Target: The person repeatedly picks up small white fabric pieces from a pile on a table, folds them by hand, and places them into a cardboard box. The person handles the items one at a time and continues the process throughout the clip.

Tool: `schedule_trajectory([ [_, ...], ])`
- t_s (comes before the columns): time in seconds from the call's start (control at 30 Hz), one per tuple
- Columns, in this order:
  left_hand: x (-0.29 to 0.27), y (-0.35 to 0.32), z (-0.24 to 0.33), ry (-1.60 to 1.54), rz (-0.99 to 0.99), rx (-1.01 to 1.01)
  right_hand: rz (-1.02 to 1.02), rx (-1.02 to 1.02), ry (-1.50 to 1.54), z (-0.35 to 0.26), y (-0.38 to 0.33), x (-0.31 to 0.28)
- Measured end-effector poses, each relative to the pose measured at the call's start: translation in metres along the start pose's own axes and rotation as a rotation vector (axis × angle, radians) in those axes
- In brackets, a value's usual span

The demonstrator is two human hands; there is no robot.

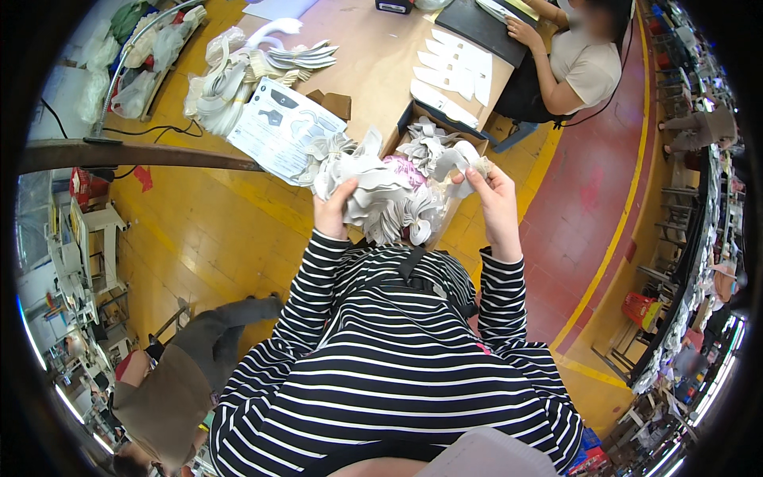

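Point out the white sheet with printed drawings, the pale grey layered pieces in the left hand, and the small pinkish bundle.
White sheet with printed drawings [284, 129], head view: middle of its printed face.
Pale grey layered pieces [370, 186], head view: their upper layers.
Small pinkish bundle [406, 169], head view: its visible middle.

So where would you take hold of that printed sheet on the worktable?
I'd probably pinch the printed sheet by its near-left edge, coming from the person's side: it looks thin and flat, that edge seems uncovered, while pale cut pieces overlap its right side, near the left hand.
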State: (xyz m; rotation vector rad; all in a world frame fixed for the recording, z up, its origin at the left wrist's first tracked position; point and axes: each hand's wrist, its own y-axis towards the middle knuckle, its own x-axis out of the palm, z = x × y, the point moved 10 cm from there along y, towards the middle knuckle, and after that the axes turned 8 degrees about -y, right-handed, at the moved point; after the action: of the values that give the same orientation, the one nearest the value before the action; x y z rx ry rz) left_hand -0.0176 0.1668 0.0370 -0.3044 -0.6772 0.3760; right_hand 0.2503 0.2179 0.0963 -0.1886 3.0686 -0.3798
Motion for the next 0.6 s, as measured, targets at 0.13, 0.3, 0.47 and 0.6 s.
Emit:
schedule_trajectory([
  [0.13,-0.021,0.002,0.022,0.048,0.003,0.048,-0.068,-0.035,-0.289,0.008,0.023,-0.017],
  [0.3,-0.045,0.004,0.046,0.035,0.052,0.138,-0.112,-0.07,-0.598,-0.002,0.043,-0.021],
  [0.47,-0.053,-0.001,0.056,-0.047,0.081,0.141,-0.107,-0.177,-0.792,-0.024,0.076,0.002],
  [0.6,-0.047,-0.008,0.058,-0.09,0.08,0.115,-0.232,-0.247,-0.789,-0.029,0.129,0.043],
])
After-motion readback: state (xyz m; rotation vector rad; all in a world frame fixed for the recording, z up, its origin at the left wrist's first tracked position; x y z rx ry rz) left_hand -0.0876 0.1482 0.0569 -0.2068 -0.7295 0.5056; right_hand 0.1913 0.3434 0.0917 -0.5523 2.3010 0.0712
